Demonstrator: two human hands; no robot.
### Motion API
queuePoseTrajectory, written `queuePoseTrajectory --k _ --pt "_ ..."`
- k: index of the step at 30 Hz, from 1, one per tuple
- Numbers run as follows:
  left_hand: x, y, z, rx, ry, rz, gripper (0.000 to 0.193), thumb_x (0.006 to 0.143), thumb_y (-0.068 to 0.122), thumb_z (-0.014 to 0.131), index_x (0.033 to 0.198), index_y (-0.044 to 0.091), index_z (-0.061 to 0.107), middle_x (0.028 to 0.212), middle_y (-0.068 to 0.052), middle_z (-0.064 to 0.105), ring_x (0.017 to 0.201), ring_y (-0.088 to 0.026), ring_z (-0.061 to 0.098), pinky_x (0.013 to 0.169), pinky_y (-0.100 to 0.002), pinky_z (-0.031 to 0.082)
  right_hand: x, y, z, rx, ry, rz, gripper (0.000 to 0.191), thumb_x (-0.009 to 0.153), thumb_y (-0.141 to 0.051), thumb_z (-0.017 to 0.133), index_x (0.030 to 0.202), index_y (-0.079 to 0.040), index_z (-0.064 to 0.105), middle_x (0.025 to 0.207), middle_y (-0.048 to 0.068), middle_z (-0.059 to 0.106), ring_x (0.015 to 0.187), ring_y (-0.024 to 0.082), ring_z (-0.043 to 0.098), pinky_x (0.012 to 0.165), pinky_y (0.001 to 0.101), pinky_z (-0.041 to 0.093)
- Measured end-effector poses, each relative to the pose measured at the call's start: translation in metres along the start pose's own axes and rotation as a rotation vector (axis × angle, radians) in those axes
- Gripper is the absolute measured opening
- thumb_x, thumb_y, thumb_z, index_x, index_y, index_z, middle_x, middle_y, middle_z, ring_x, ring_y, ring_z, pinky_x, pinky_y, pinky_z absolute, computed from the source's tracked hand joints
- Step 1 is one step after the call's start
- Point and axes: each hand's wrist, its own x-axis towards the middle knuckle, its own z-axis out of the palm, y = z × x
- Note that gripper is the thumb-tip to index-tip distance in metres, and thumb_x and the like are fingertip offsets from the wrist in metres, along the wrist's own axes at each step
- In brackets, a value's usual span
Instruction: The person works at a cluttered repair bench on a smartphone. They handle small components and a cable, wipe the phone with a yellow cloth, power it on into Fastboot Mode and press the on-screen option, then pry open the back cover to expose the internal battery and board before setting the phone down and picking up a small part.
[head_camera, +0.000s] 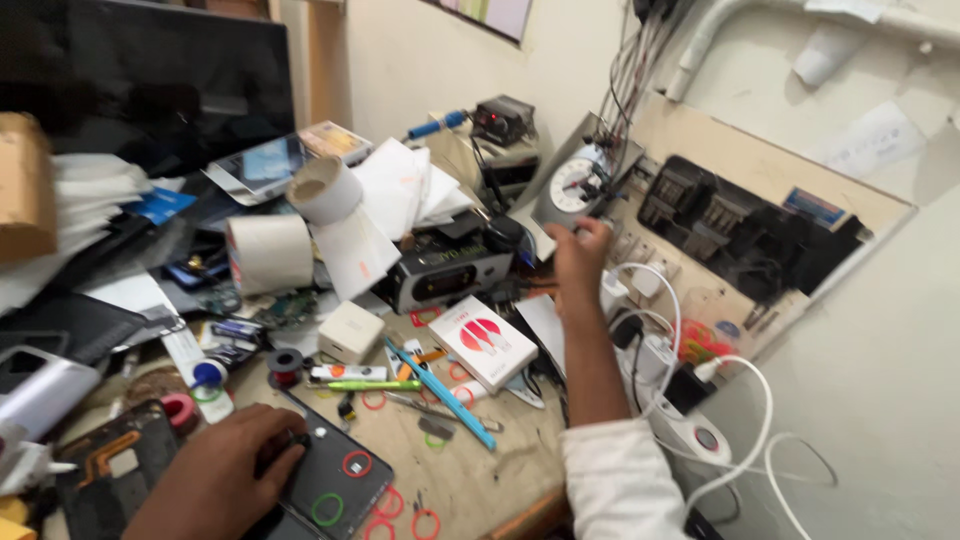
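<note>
My left hand (225, 468) rests at the bottom left on a dark flat device (335, 480), fingers curled over its upper edge next to small round marks on it. My right hand (580, 252) is raised at the centre right, reaching toward a round dial gauge (575, 182) with wires clipped near it. Its fingers are bent close to the gauge's lower edge; whether they pinch a wire I cannot tell. A white sleeve (615, 480) covers that forearm.
The bench is cluttered: a white box with a red mark (484, 342), blue tweezers (440, 393), a green pen (375, 385), tape rolls (270, 252), a black meter box (445, 275), white chargers and cables (700, 400), and a dark monitor (170, 80) behind.
</note>
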Motion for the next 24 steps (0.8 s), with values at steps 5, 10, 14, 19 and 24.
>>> queuePoseTrajectory --k 5,10,14,19,24 --pt "-0.002 -0.002 0.006 0.025 -0.042 -0.035 0.028 0.084 0.023 0.076 0.111 0.015 0.075 0.100 -0.005 0.075 0.090 -0.019 0.074 0.082 -0.033 0.061 -0.110 -0.033 -0.010 0.141 -0.555 -0.025 0.035 0.092 -0.005 0.075 0.123 -0.001 0.061 0.113 0.005 0.065 0.102 0.010 0.062 0.089 0.0260 0.056" --pt "-0.007 0.002 0.002 0.093 -0.008 -0.034 0.034 0.083 0.024 0.077 0.115 0.014 0.075 0.104 -0.006 0.076 0.090 -0.021 0.077 0.084 -0.033 0.061 -0.216 -0.069 -0.056 -0.156 -0.941 0.171 0.016 0.096 -0.013 0.072 0.108 -0.001 0.072 0.095 0.000 0.073 0.088 0.005 0.068 0.083 0.0235 0.058" --pt "-0.010 0.012 -0.002 0.106 -0.016 -0.076 0.032 0.086 0.027 0.079 0.115 0.016 0.074 0.101 -0.006 0.076 0.089 -0.022 0.077 0.082 -0.035 0.061 -0.238 -0.065 -0.074 -0.264 -0.908 0.234 0.012 0.094 -0.011 0.073 0.097 0.000 0.075 0.079 -0.002 0.072 0.071 0.003 0.061 0.065 0.0210 0.051" --pt "-0.010 0.019 -0.004 0.137 -0.057 -0.139 0.031 0.085 0.023 0.075 0.116 0.016 0.076 0.105 -0.005 0.076 0.088 -0.021 0.077 0.082 -0.034 0.061 -0.255 -0.034 -0.078 -0.170 -0.744 0.207 0.010 0.094 -0.008 0.073 0.096 0.001 0.075 0.072 -0.003 0.068 0.060 -0.001 0.051 0.052 0.0187 0.039" --pt "-0.013 0.017 -0.001 0.129 -0.008 -0.099 0.029 0.086 0.023 0.078 0.115 0.016 0.076 0.103 -0.005 0.076 0.088 -0.021 0.077 0.081 -0.034 0.061 -0.261 -0.023 -0.082 -0.099 -0.732 0.219 0.008 0.094 -0.006 0.072 0.096 0.001 0.074 0.071 -0.005 0.065 0.059 -0.002 0.047 0.049 0.0190 0.034"
